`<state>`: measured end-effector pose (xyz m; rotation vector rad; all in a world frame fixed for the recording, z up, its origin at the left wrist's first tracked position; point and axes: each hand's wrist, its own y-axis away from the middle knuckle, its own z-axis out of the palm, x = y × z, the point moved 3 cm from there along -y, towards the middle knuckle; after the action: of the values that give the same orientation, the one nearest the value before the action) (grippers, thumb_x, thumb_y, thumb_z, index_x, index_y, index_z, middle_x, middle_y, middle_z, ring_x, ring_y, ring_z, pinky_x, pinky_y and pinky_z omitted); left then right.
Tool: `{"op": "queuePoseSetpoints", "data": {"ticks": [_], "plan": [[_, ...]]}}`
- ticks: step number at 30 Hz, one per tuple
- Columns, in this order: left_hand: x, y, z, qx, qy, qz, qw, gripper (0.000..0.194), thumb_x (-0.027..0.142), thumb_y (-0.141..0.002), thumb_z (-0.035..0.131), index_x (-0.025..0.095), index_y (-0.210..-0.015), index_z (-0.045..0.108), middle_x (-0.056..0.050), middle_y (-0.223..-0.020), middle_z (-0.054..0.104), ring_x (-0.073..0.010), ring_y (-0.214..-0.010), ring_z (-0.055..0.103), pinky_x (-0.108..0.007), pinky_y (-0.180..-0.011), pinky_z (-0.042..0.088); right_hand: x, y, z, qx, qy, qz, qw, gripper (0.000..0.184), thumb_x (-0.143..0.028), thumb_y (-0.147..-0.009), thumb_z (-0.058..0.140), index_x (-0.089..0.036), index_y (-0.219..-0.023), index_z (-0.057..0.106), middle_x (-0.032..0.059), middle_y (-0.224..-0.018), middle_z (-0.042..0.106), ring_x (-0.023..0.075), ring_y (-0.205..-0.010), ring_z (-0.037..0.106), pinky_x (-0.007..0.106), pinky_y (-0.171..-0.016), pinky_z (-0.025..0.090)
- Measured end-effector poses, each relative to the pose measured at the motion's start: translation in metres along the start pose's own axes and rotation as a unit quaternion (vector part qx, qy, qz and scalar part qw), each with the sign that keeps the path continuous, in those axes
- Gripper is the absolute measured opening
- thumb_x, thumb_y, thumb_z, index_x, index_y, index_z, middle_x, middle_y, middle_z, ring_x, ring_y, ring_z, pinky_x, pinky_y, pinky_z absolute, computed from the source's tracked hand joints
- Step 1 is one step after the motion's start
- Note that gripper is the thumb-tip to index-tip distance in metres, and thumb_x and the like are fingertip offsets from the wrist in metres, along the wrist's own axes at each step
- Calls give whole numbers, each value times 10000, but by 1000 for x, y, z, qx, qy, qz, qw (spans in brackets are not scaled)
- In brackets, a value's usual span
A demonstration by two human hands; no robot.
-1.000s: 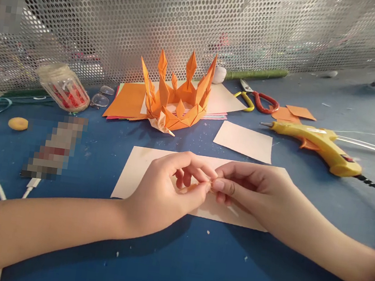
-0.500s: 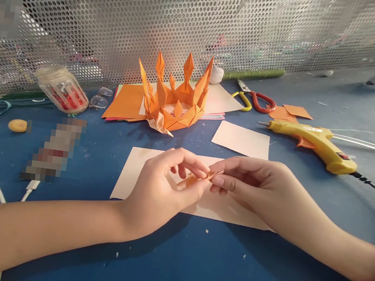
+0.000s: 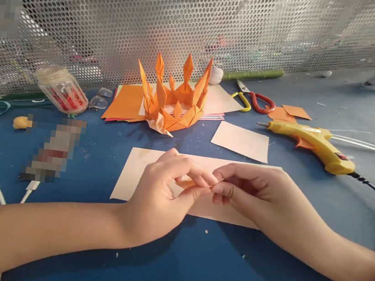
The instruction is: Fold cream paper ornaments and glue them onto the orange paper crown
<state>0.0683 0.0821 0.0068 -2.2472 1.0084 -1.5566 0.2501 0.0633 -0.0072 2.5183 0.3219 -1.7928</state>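
Note:
Over a pale sheet of paper (image 3: 131,170), my left hand (image 3: 166,193) and my right hand (image 3: 253,190) meet at the fingertips. Both pinch a small folded piece of orange paper (image 3: 185,183), mostly hidden by the fingers; part of it shows inside the curve of my left hand. Beyond the hands stands an orange folded-paper crown (image 3: 186,121) with tall pointed spikes. A paler folded piece (image 3: 159,124) sits at its front left edge. A small pale paper rectangle (image 3: 241,140) lies behind my right hand.
At right lies a yellow hot glue gun (image 3: 325,147) with a black cord. Red-handled scissors (image 3: 263,103) and orange paper pieces (image 3: 296,112) lie behind it. A jar (image 3: 64,92), glasses (image 3: 99,102) and a blurred-out object (image 3: 55,150) on a white cable are at left. Perforated metal mesh (image 3: 120,21) rises behind.
My fingertips have come closer together and slightly lower, covering more of the folded paper. The small yellow round object at far left has shifted or turned a little.

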Motion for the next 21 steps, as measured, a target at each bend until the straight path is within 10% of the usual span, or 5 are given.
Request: {"op": "queuePoseSetpoints", "data": {"ticks": [11,21], "plan": [[-6,0,1,-8,81,-59,995,273,17,-800,785,253,-937,765,45,-811,806,-153,-748,743,-361,-903,535,-6,0,-5,66,41,-76,994,250,-500,-878,772,-260,-806,777,9,-742,784,166,-665,738,250,-653,590],[-5,3,2,-14,106,-48,993,348,-57,-812,692,247,-975,741,11,-930,779,-131,-772,731,-293,-787,629,-6,-6,-4,-22,54,-68,996,180,-383,-900,690,-236,-818,755,15,-753,778,162,-687,740,241,-645,594]]}}
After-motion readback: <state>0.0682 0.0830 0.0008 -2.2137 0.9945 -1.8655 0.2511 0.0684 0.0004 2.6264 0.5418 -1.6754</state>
